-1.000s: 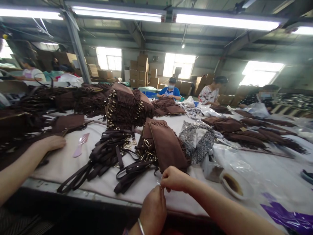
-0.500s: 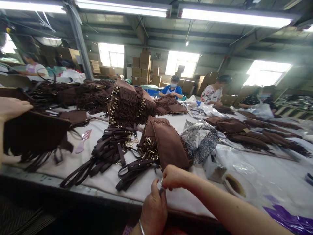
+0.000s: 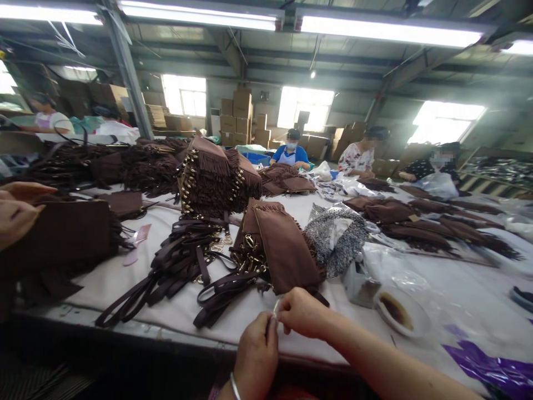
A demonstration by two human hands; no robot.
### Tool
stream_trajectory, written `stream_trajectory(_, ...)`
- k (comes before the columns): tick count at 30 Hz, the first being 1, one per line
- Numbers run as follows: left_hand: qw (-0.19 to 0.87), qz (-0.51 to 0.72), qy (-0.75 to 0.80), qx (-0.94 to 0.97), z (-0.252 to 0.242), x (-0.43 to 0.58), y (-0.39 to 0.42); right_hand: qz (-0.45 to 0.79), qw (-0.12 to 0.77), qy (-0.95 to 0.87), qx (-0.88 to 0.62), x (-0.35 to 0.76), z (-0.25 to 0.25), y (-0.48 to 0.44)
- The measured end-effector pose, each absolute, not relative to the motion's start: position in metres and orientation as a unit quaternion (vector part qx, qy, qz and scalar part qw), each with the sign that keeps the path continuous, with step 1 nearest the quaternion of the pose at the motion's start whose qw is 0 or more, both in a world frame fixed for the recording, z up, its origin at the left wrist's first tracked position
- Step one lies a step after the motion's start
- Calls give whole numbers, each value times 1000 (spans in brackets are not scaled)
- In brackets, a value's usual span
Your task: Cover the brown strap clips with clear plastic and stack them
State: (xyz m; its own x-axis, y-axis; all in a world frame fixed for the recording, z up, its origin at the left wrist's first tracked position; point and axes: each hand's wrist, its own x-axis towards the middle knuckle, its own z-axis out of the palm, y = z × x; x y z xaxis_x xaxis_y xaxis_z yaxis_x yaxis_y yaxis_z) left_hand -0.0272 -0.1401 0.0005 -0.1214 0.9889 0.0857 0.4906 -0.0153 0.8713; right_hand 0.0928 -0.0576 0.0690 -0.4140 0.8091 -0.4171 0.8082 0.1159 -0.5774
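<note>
Close to the table's near edge, my left hand (image 3: 257, 347), with a silver bangle at its wrist, is closed with the thumb pressed down. My right hand (image 3: 302, 314) meets it in a pinch. From between their fingertips shows a small whitish strip (image 3: 275, 306); its kind is too small to tell, and whatever lies inside my left fist is hidden. Just beyond my hands a brown fringed bag (image 3: 287, 250) leans over a bunch of dark straps (image 3: 220, 297) with gold clasps. A second pile of straps (image 3: 166, 269) lies to its left.
At the far left a co-worker's hand (image 3: 16, 216) holds a dark brown fringed bag (image 3: 58, 233). A pink comb (image 3: 135, 244) lies nearby. Stacked fringed bags (image 3: 208, 189) stand behind the straps. To the right are a speckled bag (image 3: 337, 233), a tape roll (image 3: 402, 314) and purple plastic (image 3: 491, 364).
My left thumb, raised before, now presses down, and the whitish strip shows more plainly. The co-worker's bag at the left has turned and come nearer the table edge. My view has shifted slightly.
</note>
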Motion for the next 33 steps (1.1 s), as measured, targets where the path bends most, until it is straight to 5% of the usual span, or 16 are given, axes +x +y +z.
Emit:
stream_trajectory(8,390,440,619,521,-5,-22,-136,364,235,-710,-555,111,30,-90)
stream_trajectory(23,684,484,491,238,-1,-16,-141,500,354,-545,-571,108,3,-115)
stream_trajectory(33,717,442,491,224,-4,-18,-147,488,345,-583,-550,105,0,-112)
